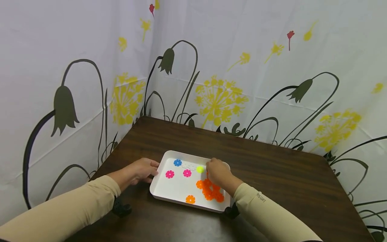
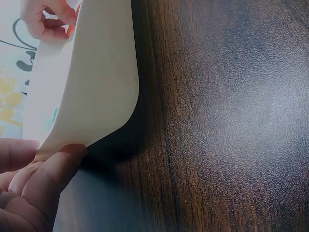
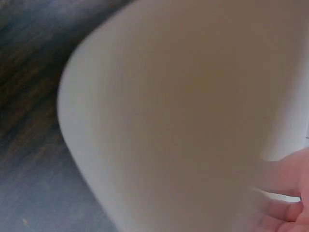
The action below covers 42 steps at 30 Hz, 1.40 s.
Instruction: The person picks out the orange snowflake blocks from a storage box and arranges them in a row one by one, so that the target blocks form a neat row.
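A white tray (image 1: 164,193) lies on a dark wooden table (image 1: 272,174). In it are a blue flower-shaped disc (image 1: 177,162), two pink discs (image 1: 170,174), a yellow-green disc (image 1: 200,169), a lone orange disc (image 1: 190,199) and a joined cluster of orange discs (image 1: 211,193). My left hand (image 1: 151,169) grips the tray's left rim; the left wrist view shows its fingers (image 2: 53,174) on either side of the tray's corner (image 2: 91,72). My right hand (image 1: 211,169) is curled over the cluster's far end and pinches an upright orange disc (image 1: 207,175). The right wrist view is blurred, filled by the tray wall (image 3: 169,121).
A flower-printed curtain (image 1: 242,67) closes off the table's far and left sides. Bare tabletop (image 2: 217,121) lies in front of and to the right of the tray. Some clear discs (image 1: 189,165) lie near the tray's far rim.
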Each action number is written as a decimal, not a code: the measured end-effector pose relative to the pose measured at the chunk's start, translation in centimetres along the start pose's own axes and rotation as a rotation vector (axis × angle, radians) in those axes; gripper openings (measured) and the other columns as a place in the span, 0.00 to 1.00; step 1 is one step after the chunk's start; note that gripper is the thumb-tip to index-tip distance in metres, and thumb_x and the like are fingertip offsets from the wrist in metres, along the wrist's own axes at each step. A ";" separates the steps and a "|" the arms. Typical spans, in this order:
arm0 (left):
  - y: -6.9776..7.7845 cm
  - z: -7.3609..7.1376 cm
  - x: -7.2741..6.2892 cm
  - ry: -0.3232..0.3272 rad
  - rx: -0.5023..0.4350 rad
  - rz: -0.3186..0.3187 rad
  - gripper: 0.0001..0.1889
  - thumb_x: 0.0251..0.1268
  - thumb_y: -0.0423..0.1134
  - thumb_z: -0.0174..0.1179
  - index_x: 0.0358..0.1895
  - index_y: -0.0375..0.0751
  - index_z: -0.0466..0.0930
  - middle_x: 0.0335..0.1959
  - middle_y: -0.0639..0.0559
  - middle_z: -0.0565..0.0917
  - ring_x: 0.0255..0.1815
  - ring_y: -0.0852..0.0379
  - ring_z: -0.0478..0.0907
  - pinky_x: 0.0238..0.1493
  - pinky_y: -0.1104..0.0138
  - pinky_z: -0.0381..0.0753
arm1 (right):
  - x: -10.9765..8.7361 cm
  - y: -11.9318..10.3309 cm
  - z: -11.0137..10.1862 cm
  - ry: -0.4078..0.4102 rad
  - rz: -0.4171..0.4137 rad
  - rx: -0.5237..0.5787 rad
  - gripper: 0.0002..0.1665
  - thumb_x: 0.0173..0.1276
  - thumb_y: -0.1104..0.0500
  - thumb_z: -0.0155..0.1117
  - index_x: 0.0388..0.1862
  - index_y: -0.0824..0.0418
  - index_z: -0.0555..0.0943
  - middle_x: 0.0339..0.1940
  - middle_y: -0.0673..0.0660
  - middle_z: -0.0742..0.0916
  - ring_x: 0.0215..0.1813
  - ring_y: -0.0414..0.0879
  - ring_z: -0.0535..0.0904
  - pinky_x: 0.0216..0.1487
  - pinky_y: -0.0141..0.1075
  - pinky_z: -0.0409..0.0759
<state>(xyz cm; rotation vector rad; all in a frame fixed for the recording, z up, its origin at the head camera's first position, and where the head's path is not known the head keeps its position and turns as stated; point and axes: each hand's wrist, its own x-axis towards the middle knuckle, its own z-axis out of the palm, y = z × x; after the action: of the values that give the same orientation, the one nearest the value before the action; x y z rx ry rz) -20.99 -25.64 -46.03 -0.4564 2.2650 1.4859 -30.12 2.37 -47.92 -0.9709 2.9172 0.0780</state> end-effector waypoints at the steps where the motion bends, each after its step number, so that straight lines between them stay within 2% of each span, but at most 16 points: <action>1: 0.1 0.1 0.0 0.004 0.002 0.001 0.22 0.69 0.29 0.56 0.65 0.28 0.71 0.57 0.34 0.80 0.44 0.49 0.82 0.44 0.58 0.86 | 0.0 0.1 0.1 0.000 0.004 0.007 0.04 0.60 0.58 0.69 0.32 0.56 0.82 0.32 0.54 0.82 0.36 0.51 0.78 0.45 0.42 0.82; 5: 0.1 0.2 0.1 0.004 0.006 0.009 0.22 0.69 0.30 0.56 0.65 0.28 0.71 0.57 0.34 0.80 0.45 0.48 0.82 0.44 0.58 0.86 | -0.3 0.6 -0.1 -0.024 0.022 0.090 0.08 0.59 0.59 0.71 0.33 0.54 0.78 0.27 0.50 0.80 0.31 0.47 0.75 0.38 0.37 0.79; 8: -0.1 0.4 0.1 0.000 0.009 0.011 0.22 0.69 0.30 0.55 0.65 0.28 0.71 0.56 0.35 0.80 0.44 0.49 0.82 0.44 0.58 0.86 | -0.8 1.0 -0.7 -0.040 0.044 0.225 0.09 0.60 0.62 0.70 0.33 0.54 0.77 0.26 0.49 0.80 0.28 0.45 0.73 0.33 0.34 0.76; 10: -0.2 0.4 0.1 -0.001 0.011 0.017 0.22 0.69 0.29 0.55 0.65 0.27 0.71 0.56 0.34 0.80 0.44 0.49 0.82 0.44 0.57 0.86 | -1.2 1.5 -1.4 -0.050 0.063 0.356 0.09 0.61 0.63 0.69 0.34 0.55 0.77 0.27 0.49 0.81 0.27 0.44 0.75 0.30 0.32 0.77; 12: -0.3 0.3 0.0 0.002 0.015 0.021 0.22 0.69 0.29 0.55 0.65 0.26 0.70 0.57 0.34 0.80 0.45 0.48 0.82 0.45 0.56 0.86 | -1.5 2.1 -2.1 -0.069 0.079 0.546 0.07 0.62 0.65 0.68 0.36 0.58 0.78 0.29 0.52 0.83 0.26 0.44 0.80 0.30 0.32 0.82; 16: -0.2 0.4 0.2 0.000 0.023 0.022 0.22 0.70 0.30 0.55 0.65 0.26 0.70 0.59 0.32 0.78 0.46 0.47 0.82 0.46 0.56 0.86 | -2.4 4.5 -3.1 -0.135 0.148 0.970 0.11 0.64 0.68 0.66 0.45 0.69 0.81 0.33 0.59 0.87 0.30 0.50 0.87 0.35 0.42 0.87; 18: -0.2 0.4 0.2 0.001 0.024 0.017 0.22 0.70 0.30 0.55 0.65 0.26 0.70 0.60 0.31 0.77 0.47 0.47 0.82 0.46 0.56 0.86 | -3.1 5.9 -3.5 -0.137 0.184 1.122 0.13 0.65 0.67 0.65 0.48 0.72 0.81 0.34 0.61 0.88 0.33 0.52 0.88 0.38 0.45 0.87; 21: -0.2 0.4 0.3 0.000 0.028 0.010 0.23 0.70 0.30 0.55 0.65 0.26 0.69 0.60 0.30 0.76 0.47 0.47 0.82 0.46 0.56 0.86 | -4.3 8.1 -4.0 -0.099 0.247 1.266 0.15 0.66 0.66 0.65 0.49 0.73 0.81 0.36 0.63 0.88 0.36 0.54 0.88 0.41 0.46 0.87; 24: -0.1 0.3 0.5 -0.007 0.040 0.010 0.23 0.70 0.31 0.55 0.66 0.25 0.68 0.61 0.30 0.76 0.47 0.47 0.82 0.46 0.55 0.86 | -5.4 10.4 -4.0 -0.037 0.323 1.353 0.15 0.66 0.66 0.65 0.49 0.73 0.81 0.38 0.65 0.88 0.38 0.56 0.88 0.42 0.45 0.87; 27: 0.2 0.4 0.6 -0.014 0.050 0.018 0.23 0.70 0.31 0.55 0.65 0.25 0.68 0.61 0.29 0.75 0.46 0.47 0.82 0.46 0.55 0.86 | -6.2 12.5 -3.2 0.018 0.378 1.360 0.14 0.66 0.68 0.64 0.49 0.74 0.81 0.36 0.65 0.88 0.37 0.55 0.88 0.41 0.44 0.87; 30: 0.2 0.2 0.5 -0.005 0.050 0.023 0.23 0.69 0.31 0.55 0.65 0.24 0.68 0.60 0.29 0.76 0.45 0.48 0.81 0.45 0.56 0.86 | -6.2 13.4 -1.8 0.030 0.403 1.273 0.12 0.65 0.69 0.64 0.45 0.75 0.81 0.32 0.64 0.88 0.32 0.51 0.87 0.38 0.43 0.87; 33: 0.0 0.1 0.5 0.003 0.050 0.024 0.23 0.69 0.31 0.55 0.65 0.24 0.69 0.59 0.30 0.77 0.44 0.49 0.81 0.44 0.56 0.86 | -5.8 13.5 -0.3 0.015 0.415 1.169 0.08 0.64 0.70 0.65 0.40 0.74 0.82 0.29 0.62 0.87 0.28 0.47 0.85 0.34 0.42 0.88; 37: -0.1 0.2 0.6 0.006 0.041 0.025 0.23 0.69 0.30 0.55 0.64 0.23 0.69 0.58 0.30 0.78 0.43 0.50 0.82 0.44 0.56 0.86 | -5.1 12.9 1.2 0.005 0.424 1.058 0.03 0.60 0.71 0.68 0.33 0.71 0.82 0.26 0.60 0.86 0.25 0.45 0.84 0.29 0.40 0.87; 42: 0.2 0.5 0.6 0.007 0.049 0.026 0.23 0.69 0.30 0.56 0.64 0.23 0.69 0.57 0.30 0.78 0.43 0.49 0.82 0.44 0.56 0.86 | -4.5 12.4 1.8 0.004 0.423 0.882 0.06 0.59 0.67 0.71 0.28 0.66 0.81 0.22 0.57 0.84 0.20 0.44 0.82 0.24 0.37 0.85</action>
<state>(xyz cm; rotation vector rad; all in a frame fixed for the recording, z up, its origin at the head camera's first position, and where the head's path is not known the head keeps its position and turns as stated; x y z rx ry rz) -21.50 -25.13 -46.36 -0.4203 2.3155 1.4395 -33.91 15.08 -49.02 -0.2066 2.6114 -1.0686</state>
